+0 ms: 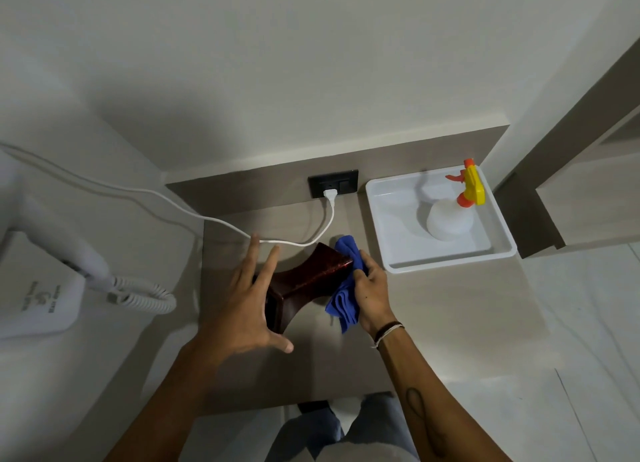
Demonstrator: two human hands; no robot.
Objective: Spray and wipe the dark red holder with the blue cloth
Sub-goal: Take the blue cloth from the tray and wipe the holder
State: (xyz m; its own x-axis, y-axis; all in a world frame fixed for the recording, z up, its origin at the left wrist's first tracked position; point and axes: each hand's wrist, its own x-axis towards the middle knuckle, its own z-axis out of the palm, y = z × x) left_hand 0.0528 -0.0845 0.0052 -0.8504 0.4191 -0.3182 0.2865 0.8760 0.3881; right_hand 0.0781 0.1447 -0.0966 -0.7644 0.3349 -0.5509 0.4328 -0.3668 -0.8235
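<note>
The dark red holder (308, 281) lies on its side in the middle of the beige counter (433, 316). My right hand (372, 288) grips the blue cloth (343, 299) and presses it against the holder's right side. My left hand (246, 305) hovers over the holder's left end with its fingers spread, holding nothing. The spray bottle (450, 219), clear with a yellow and orange trigger head, stands in the white tray (391, 247) at the back right.
A white cable (194, 212) runs from the black wall socket (333, 183) across the counter's back to a white wall-mounted hair dryer (45, 281) with a coiled cord on the left. The counter's front edge is near my legs.
</note>
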